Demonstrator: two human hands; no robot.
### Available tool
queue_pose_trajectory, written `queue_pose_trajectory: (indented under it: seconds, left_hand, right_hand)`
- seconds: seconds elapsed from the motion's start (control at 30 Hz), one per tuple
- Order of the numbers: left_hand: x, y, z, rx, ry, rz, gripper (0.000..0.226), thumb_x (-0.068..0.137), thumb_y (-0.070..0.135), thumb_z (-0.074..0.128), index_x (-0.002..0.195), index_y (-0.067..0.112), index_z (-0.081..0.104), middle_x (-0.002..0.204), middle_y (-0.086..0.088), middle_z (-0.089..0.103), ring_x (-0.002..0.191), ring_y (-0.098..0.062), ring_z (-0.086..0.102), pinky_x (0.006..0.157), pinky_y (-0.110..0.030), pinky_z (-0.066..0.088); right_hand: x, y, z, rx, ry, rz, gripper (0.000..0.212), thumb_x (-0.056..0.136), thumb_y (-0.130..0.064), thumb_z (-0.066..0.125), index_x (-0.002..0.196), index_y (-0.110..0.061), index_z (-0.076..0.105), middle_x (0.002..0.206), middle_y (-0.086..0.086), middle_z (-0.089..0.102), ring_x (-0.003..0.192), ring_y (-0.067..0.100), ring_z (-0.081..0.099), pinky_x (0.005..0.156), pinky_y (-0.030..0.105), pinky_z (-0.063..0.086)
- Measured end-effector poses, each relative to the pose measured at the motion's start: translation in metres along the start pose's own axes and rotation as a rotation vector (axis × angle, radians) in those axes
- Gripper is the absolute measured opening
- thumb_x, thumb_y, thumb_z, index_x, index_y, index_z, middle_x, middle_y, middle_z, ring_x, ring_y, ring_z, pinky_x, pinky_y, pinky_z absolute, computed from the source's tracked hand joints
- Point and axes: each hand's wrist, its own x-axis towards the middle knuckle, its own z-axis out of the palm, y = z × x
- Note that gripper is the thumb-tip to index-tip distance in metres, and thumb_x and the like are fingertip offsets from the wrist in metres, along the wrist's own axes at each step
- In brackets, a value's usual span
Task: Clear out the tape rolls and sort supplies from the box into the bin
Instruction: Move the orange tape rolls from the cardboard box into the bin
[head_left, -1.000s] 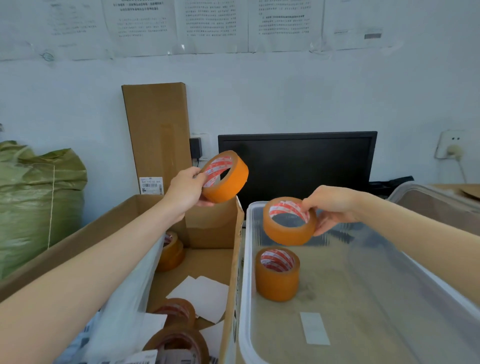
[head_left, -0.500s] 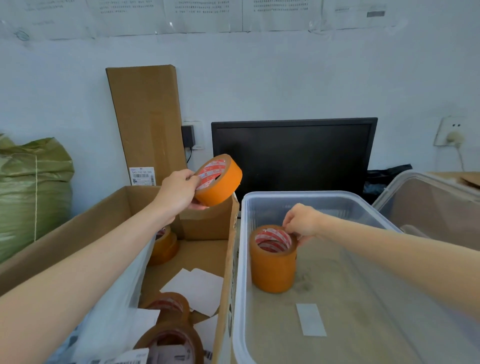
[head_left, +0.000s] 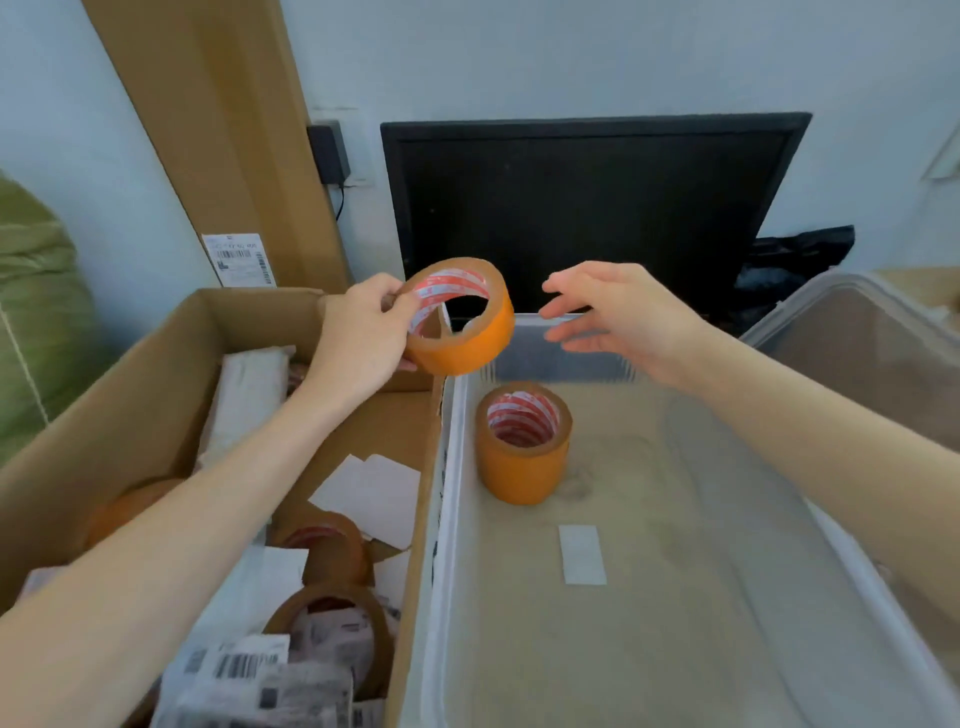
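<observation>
At the left, the open brown cardboard box (head_left: 156, 395) holds 2 brown tape rolls (head_left: 332, 551) among white paper labels (head_left: 371, 496). Above its right wall the left hand (head_left: 358, 343) pinches an orange tape roll (head_left: 460, 317) by its rim. The right hand (head_left: 618, 317), just beside the roll, is released, fingers spread. I think the roll should pass across cleanly before the left grip lets go. In the clear plastic bin (head_left: 447, 519), a stacked orange tape column (head_left: 523, 441) stands far left; much free floor remains near and right.
</observation>
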Motion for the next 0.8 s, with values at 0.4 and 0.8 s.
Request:
queue_pose_trajectory:
  seconds: [0.4, 0.8]
  left_hand:
    - [-0.048, 0.055, 0.004, 0.058, -0.162, -0.039, 0.033, 0.093, 0.040, 0.054, 0.119, 0.020, 0.059, 0.097, 0.007, 0.067, 0.086, -0.008, 0.063, 0.075, -0.019, 0.053]
    - [-0.058, -0.026, -0.003, -0.116, -0.152, -0.307, 0.019, 0.099, 0.017, 0.045, 0.105, 0.022, 0.062, 0.091, 0.017, 0.062, 0.090, -0.002, 0.060, 0.090, -0.035, 0.054]
  right_hand:
    - [-0.041, 0.002, 0.000, -0.104, 0.028, 0.030, 0.010, 0.092, -0.019, 0.061, 0.088, -0.024, 0.068, 0.067, -0.009, 0.067, 0.060, 0.002, 0.064, 0.054, 0.022, 0.056]
    - [-0.018, 0.069, 0.032, -0.775, 0.118, 0.238, 0.038, 0.100, -0.038, 0.036, 0.110, -0.010, 0.060, 0.106, 0.020, 0.064, 0.100, 0.043, 0.057, 0.079, 0.044, 0.045]
